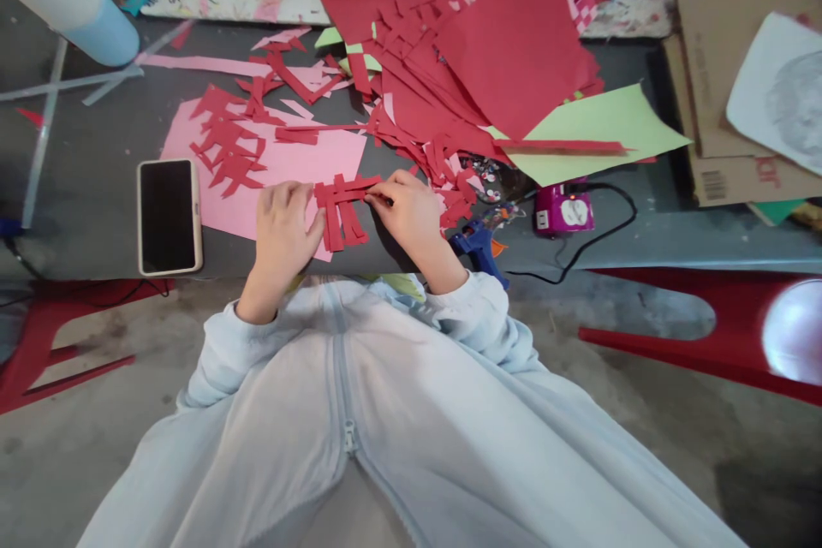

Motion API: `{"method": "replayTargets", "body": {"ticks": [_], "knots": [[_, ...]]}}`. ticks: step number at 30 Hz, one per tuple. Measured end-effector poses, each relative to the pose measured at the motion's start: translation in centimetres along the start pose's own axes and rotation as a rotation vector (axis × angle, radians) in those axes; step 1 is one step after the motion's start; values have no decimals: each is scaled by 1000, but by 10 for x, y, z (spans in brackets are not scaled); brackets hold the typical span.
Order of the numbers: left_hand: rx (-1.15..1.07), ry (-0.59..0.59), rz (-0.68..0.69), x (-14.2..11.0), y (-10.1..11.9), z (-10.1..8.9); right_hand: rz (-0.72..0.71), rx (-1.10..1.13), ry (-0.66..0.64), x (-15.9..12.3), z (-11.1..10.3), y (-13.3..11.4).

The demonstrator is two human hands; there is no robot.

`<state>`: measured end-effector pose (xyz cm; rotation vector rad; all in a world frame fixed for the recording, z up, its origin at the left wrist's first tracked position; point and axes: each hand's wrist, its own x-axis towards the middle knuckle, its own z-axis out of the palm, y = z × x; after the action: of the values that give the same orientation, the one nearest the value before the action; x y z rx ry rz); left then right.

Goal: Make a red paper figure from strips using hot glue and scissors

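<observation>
A small weave of red paper strips (343, 210) lies on a pink sheet (292, 167) near the table's front edge. My left hand (286, 227) rests on its left side, fingers curled down and pressing the strips. My right hand (411, 210) pinches the right end of the top horizontal strip between thumb and fingers. More cut red strips (235, 150) lie scattered on the pink sheet behind my left hand.
A phone (169, 216) lies face up to the left. A big heap of red paper (488, 51) and a green sheet (597, 133) fill the back right. A blue glue gun (479, 244) and a pink power socket (565, 210) with cable sit right of my hands. Cardboard (725, 86) lies far right.
</observation>
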<state>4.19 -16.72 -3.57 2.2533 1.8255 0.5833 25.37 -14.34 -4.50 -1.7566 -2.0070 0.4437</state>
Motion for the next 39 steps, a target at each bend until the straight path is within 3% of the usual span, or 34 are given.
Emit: {"method": "replayTargets", "body": {"ticks": [4, 8, 19, 23, 26, 29, 33, 36, 39], "knots": [[46, -118, -45, 13, -4, 1, 8, 45, 14, 0, -5, -8], [36, -150, -29, 15, -4, 0, -13, 83, 22, 6, -12, -20], [-150, -59, 73, 16, -7, 9, -233, 29, -108, 39, 1, -25], [-166, -44, 30, 18, -6, 8, -234, 52, -135, 42, -2, -27], [-328, 0, -28, 25, -4, 5, -210, 121, -110, 46, -9, -30], [-662, 20, -102, 37, -1, -1, -186, 217, -84, 52, -17, -32], [-988, -116, -218, 52, 7, -12, -135, 376, -61, 60, -26, -35], [-985, -219, -270, 63, 9, -15, -110, 457, -21, 65, -30, -38], [-934, -239, -304, 75, 5, -13, -84, 504, 11, 70, -32, -40]]}}
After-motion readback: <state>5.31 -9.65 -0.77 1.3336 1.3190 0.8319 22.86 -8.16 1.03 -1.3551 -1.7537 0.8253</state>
